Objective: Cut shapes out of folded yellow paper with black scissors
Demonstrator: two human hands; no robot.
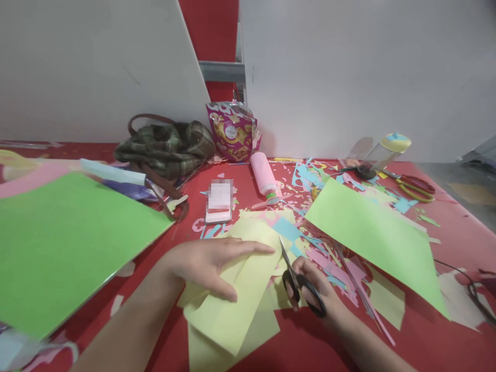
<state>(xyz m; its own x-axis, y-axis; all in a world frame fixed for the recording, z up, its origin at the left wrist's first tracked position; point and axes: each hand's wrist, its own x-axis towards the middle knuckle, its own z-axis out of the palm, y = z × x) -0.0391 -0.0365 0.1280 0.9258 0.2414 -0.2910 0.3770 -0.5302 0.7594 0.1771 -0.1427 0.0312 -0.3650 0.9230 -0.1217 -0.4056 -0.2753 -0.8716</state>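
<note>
Folded pale yellow paper lies in the lower middle, on top of more yellow sheets. Across its upper left part rests my left hand, fingers spread and thumb apart, pressing on the sheet. Black-handled scissors are in my right hand, just right of the paper, with fingers in the loops. Their blades look closed or nearly so and point up and away, the tips beside the paper's right edge.
Large green sheets cover the left, with another green sheet at right. Beyond the paper are a phone, pink bottle, snack bag and plaid bag. Scraps, other scissors and a clear container lie at right.
</note>
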